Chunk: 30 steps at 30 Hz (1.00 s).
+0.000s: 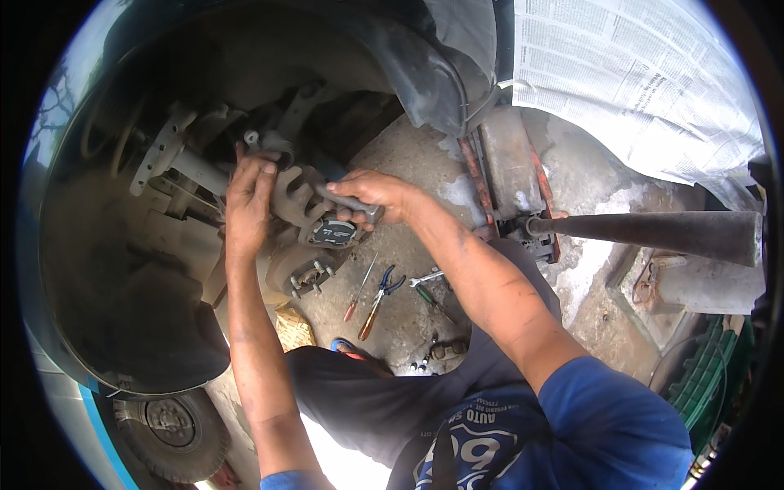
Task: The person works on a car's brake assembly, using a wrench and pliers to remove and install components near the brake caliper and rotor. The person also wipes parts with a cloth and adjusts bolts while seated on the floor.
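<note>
Inside the dark wheel well, my left hand curls its fingers round the upper left side of a grey brake caliper. On the other side of the caliper, my right hand is closed on a grey bar-shaped metal piece, with the thumb lying along its top. I cannot tell whether that piece touches the caliper. Just below it sits a dark brake pad with pale print on its face. Under the pad is the wheel hub with its studs sticking out.
On the concrete lie a red-handled screwdriver, pliers, a wrench and a green-handled screwdriver. A floor jack stands right, its long handle reaching across. Newspaper covers the upper right. A tyre lies lower left.
</note>
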Each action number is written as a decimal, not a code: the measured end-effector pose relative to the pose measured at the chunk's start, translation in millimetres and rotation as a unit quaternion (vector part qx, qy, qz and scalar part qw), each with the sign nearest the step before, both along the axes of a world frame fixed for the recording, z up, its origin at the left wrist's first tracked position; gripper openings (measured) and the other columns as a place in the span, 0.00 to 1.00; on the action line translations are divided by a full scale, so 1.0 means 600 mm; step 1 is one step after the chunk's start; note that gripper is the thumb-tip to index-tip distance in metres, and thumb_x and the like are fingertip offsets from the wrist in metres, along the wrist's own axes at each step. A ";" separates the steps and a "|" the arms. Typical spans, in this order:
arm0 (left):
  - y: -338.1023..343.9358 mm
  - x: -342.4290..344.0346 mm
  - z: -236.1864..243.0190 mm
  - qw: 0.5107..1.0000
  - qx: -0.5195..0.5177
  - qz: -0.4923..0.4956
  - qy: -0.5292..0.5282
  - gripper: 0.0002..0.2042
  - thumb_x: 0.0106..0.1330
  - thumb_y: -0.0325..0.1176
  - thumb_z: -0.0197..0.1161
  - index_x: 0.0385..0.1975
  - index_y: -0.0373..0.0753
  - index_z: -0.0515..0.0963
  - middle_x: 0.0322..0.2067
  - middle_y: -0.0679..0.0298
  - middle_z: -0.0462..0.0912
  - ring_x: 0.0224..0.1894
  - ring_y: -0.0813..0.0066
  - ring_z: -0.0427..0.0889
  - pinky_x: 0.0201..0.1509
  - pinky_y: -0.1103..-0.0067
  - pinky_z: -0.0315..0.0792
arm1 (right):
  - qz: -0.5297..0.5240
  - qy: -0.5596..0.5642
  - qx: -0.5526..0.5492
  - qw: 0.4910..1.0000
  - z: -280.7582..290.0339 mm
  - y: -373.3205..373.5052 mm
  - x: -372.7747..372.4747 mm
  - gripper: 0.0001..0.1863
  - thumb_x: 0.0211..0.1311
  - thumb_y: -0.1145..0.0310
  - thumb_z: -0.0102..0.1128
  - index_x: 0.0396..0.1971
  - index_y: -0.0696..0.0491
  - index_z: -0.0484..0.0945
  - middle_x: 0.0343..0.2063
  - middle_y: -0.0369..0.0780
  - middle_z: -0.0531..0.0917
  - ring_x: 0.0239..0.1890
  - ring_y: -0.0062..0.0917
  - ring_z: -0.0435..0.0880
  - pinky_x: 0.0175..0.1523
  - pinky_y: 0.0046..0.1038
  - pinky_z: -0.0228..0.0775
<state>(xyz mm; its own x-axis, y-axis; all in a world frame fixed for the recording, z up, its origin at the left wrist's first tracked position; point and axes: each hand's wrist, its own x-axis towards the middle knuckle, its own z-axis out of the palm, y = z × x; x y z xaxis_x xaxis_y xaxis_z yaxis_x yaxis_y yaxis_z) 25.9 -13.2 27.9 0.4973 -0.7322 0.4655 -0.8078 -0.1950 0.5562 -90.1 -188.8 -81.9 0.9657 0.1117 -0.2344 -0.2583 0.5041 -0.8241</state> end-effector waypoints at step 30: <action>-0.066 -0.043 0.111 0.918 0.370 -0.029 -0.137 0.14 0.63 0.30 0.57 0.43 0.40 0.88 0.52 0.52 0.85 0.59 0.51 0.81 0.64 0.62 0.73 | -0.198 -0.005 0.019 0.980 0.053 0.159 -0.070 0.14 0.79 0.63 0.50 0.37 0.58 0.75 0.25 0.36 0.77 0.24 0.20 0.77 0.22 0.27 0.74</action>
<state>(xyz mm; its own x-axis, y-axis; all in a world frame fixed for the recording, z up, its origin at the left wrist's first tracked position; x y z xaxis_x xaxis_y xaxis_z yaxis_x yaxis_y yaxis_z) 0.3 -53.0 94.5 0.3853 -0.9202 -0.0690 -0.9189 -0.3895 0.0626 -132.4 -93.6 -50.2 0.9375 -0.2632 -0.2274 -0.0288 0.5928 -0.8048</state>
